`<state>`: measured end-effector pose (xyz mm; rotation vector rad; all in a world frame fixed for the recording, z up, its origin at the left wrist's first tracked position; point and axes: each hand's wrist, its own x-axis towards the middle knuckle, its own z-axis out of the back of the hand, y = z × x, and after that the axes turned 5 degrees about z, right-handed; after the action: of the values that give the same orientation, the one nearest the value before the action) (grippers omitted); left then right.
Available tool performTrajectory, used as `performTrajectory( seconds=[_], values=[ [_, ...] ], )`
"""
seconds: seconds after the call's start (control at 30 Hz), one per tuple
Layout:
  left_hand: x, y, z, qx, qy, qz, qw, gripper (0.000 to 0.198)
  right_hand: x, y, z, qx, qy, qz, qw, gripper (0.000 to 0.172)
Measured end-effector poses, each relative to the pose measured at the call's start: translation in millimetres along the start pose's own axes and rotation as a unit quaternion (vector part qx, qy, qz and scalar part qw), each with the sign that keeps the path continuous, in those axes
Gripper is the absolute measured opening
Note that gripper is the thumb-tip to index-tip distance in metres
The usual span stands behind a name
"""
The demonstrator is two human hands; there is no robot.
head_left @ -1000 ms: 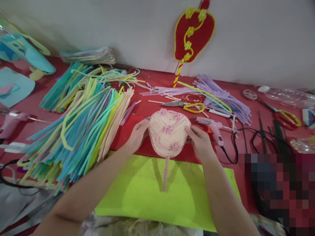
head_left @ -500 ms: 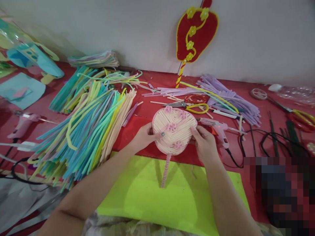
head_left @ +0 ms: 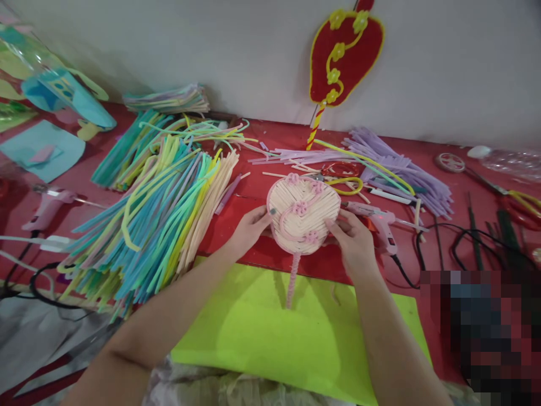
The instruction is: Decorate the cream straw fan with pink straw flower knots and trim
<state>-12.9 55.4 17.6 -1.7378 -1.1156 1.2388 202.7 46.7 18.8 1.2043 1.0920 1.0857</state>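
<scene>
Between my two hands is a round cream hand fan (head_left: 291, 223) made of pipe cleaners, with pink flowers, a curling pink stem and a pink rim. Its twisted pink handle (head_left: 292, 282) points down toward me. My left hand (head_left: 251, 228) pinches the fan's left edge, thumb on the front and fingers mostly behind. The right edge is gripped by my right hand (head_left: 350, 234), its thumb on the face and the other fingertips partly hidden. Below the fan lies a bright green sheet (head_left: 262, 332) on the red table (head_left: 220, 237).
Left lies a large heap of coloured pipe cleaners (head_left: 156, 220), with a pink glue gun (head_left: 51, 208) beyond it. Purple pipe cleaners (head_left: 389, 163), yellow-handled scissors (head_left: 349, 185) and another glue gun (head_left: 382, 228) are behind and right. A red fan (head_left: 346, 62) stands against the wall.
Both hands have raised the fan slightly. My left thumb has slid outward to the left edge, uncovering the pink stem on the face. The whole view has shifted a little.
</scene>
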Motion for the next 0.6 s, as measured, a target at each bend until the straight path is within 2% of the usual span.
performTrajectory(
  seconds=[0.13, 0.23, 0.3, 0.43, 0.6],
  values=[
    [0, -2, -1.9, 0.016, -0.036, -0.03, 0.999, 0.043, -1, -1, 1, -0.015, 0.012, -0.013, 1.0, 0.055],
    [1, -1, -1.5, -0.01, -0.058, -0.042, 0.997, 0.045, -3, 1, -1, -0.031, 0.105, -0.039, 0.993, 0.062],
    [1, -2, -2.3, -0.005, -0.063, -0.054, 0.997, 0.051, -5, 2, -3, -0.053, 0.15, -0.026, 0.987, 0.069],
    [-3, -7, -5.5, 0.063, -0.073, -0.12, 0.988, 0.052, -7, 5, -4, -0.095, 0.127, 0.019, 0.987, 0.072],
    [-9, -6, -1.7, 0.102, -0.136, -0.204, 0.964, 0.04, -10, 13, -1, -0.085, 0.115, 0.058, 0.988, 0.063]
  ],
)
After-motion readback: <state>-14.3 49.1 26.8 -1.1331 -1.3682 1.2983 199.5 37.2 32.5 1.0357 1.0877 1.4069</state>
